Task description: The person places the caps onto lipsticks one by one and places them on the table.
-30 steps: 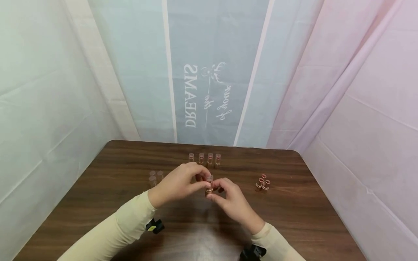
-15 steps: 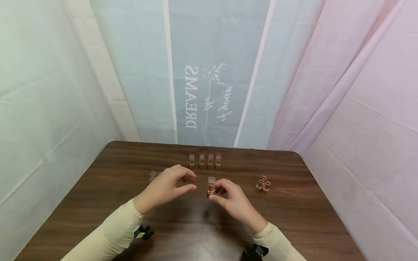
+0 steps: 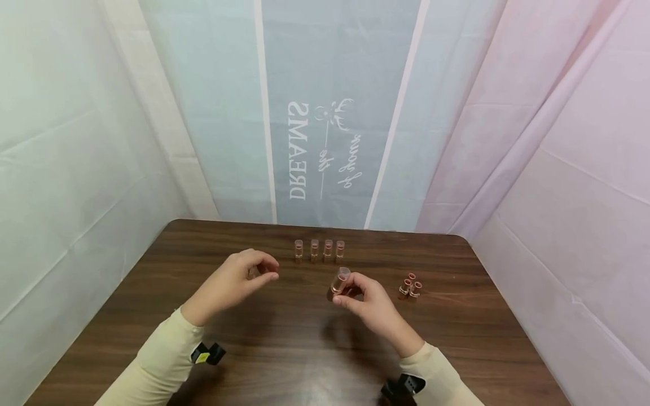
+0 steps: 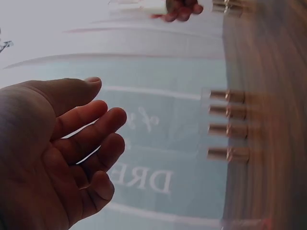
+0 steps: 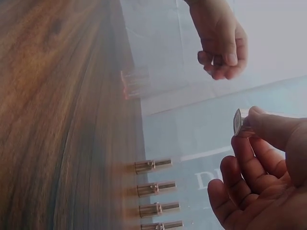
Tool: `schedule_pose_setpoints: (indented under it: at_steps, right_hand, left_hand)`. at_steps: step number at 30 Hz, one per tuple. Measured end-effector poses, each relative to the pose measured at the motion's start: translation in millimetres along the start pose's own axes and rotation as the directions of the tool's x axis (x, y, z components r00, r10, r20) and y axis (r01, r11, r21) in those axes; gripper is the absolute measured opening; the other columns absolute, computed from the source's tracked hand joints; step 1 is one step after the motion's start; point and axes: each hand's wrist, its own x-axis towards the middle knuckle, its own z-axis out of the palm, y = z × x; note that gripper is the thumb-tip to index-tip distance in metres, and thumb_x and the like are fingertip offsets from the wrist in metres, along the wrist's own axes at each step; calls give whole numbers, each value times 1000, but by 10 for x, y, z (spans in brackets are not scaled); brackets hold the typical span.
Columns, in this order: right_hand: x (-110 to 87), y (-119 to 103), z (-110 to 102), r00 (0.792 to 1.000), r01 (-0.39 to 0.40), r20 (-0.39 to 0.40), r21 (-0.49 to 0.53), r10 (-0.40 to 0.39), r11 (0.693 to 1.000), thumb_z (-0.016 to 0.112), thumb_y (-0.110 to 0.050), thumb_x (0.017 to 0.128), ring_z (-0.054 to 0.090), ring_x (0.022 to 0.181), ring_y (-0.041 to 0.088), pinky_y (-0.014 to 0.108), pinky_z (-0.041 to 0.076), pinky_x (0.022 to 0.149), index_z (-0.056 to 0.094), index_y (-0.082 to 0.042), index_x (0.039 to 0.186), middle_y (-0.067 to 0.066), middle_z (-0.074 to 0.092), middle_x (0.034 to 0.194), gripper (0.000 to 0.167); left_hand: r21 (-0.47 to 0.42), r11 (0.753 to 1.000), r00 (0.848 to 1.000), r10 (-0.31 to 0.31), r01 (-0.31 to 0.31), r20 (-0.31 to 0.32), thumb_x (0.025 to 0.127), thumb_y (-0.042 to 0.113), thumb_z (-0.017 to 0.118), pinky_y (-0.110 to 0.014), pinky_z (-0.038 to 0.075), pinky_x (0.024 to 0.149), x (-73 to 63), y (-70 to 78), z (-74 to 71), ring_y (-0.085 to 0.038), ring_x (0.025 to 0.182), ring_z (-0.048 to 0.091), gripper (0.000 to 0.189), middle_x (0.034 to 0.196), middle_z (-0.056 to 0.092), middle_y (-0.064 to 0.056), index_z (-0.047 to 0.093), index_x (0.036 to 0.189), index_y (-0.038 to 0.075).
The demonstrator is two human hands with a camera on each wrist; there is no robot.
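In the head view my right hand [image 3: 374,305] pinches a lipstick tube [image 3: 339,281] between thumb and fingers. The tube has a shiny gold base and a clear cap, and it leans to the right above the table. Its base end [image 5: 243,123] shows at the fingertips in the right wrist view. My left hand [image 3: 231,285] hovers over the table to the left, holding nothing, its fingers loosely bent. Behind the hands stands a row of several capped lipstick tubes [image 3: 315,251], upright. Three uncapped gold tubes [image 3: 406,286] with red inside stand bunched at the right.
The dark wooden table [image 3: 284,349] has a rounded back edge close to a hanging cloth [image 3: 228,113]. Cloth walls flank it on both sides. Blurred clear caps [image 5: 135,84] appear in the right wrist view; the left hand covers that spot in the head view.
My left hand has let go of the lipstick tube and drawn back to the left. My right hand has kept hold of the tube, moved slightly right and tilted it.
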Motion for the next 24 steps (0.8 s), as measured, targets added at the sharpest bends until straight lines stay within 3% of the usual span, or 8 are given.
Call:
schedule_pose_setpoints:
  at_steps: [10, 17, 24]
  right_hand:
    - [285, 54, 21, 998, -46, -42, -31, 44, 998, 83, -20, 88, 66, 83, 19, 29, 55, 71, 71, -15, 98, -3, 72, 92, 16]
    - [627, 80, 181, 997, -46, -64, -100, 39, 994, 83, -25, 88, 65, 80, 15, 30, 53, 69, 70, -21, 95, -6, 70, 90, 15]
    - [957, 169, 411, 996, -81, -44, -123, 76, 989, 83, -25, 88, 65, 81, 13, 31, 54, 71, 71, -17, 96, -4, 71, 90, 17]
  left_hand:
    - [-7, 995, 993, -103, 103, -53, 97, 27, 74, -26, 51, 68, -27, -131, -273, -8, 80, 62, 11, 94, 68, 12, 72, 108, 26]
    - [6, 990, 988, -138, 139, -67, 97, 29, 73, -27, 51, 69, -39, -174, -352, -10, 82, 61, 12, 97, 69, 9, 73, 107, 24]
    - [-13, 990, 987, -138, 138, -85, 98, 30, 72, -27, 49, 64, -53, -170, -372, -17, 74, 59, 11, 94, 70, 10, 72, 107, 24]
